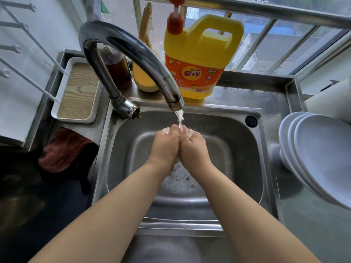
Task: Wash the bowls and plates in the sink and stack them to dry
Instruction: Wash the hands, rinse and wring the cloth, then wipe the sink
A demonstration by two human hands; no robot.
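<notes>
Both hands [179, 147] pressed together, clamped on something pale under the tap [133, 59], apparently rinsing it beside stacked plates [319, 154].

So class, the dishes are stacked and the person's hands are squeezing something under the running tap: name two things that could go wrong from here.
1. The stacked white plates lean tilted at the counter's right edge; a knock from an arm might slide them off.
2. Both hands, left hand and right hand, squeeze a pale sponge or cloth right under the faucet stream, so water may splash over the sink rim onto the counter.
</notes>
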